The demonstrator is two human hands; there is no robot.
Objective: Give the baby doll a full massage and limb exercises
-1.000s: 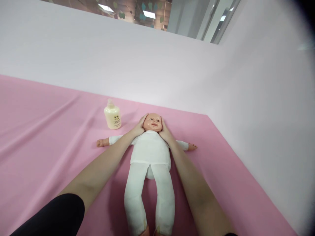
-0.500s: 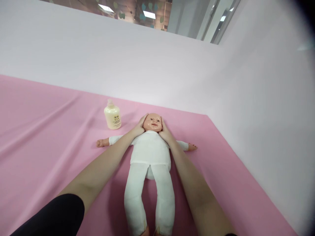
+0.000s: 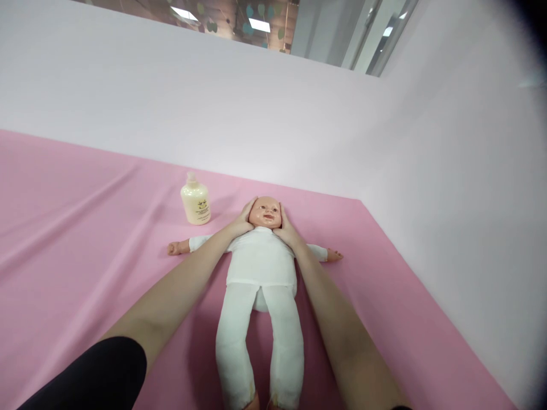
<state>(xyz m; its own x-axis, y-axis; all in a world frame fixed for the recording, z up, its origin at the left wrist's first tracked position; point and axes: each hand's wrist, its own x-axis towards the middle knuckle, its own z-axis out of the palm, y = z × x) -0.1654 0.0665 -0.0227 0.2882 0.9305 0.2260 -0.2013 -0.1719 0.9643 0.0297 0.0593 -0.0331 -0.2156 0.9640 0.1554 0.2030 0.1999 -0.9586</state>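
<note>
A baby doll in a white soft suit lies on its back on a pink sheet, arms spread, legs toward me. My left hand cups the left side of the doll's head, fingers curled up along the temple. My right hand presses the other side of the head, near the jaw and cheek. Both of my forearms run along the doll's torso. A cream lotion bottle stands upright just left of the head.
White walls rise behind and to the right of the sheet, meeting in a corner at the back right. The pink sheet stretches wide to the left with long creases. A black sleeve covers my left upper arm.
My right hand's thumb has slid slightly inward under the doll's chin. The doll and the bottle have not moved.
</note>
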